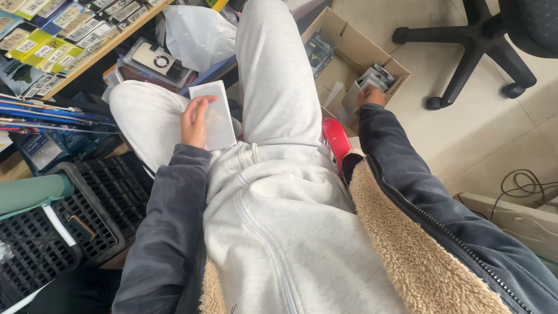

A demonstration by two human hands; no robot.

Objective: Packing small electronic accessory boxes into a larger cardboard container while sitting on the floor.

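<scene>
White flat packet (214, 115) gripped in left hand (193, 121) on lap | right hand (372, 95) outstretched, grasping packets (372, 78) in cardboard box (343, 40)

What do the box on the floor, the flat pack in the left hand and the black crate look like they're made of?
Box: brown corrugated cardboard by its matte look and folded flaps. Flat pack in the left hand: probably white card under a glossy clear film, since it shows a sheen. Crate: moulded black plastic, judging by its regular lattice. The right hand reaches into the box.
</scene>
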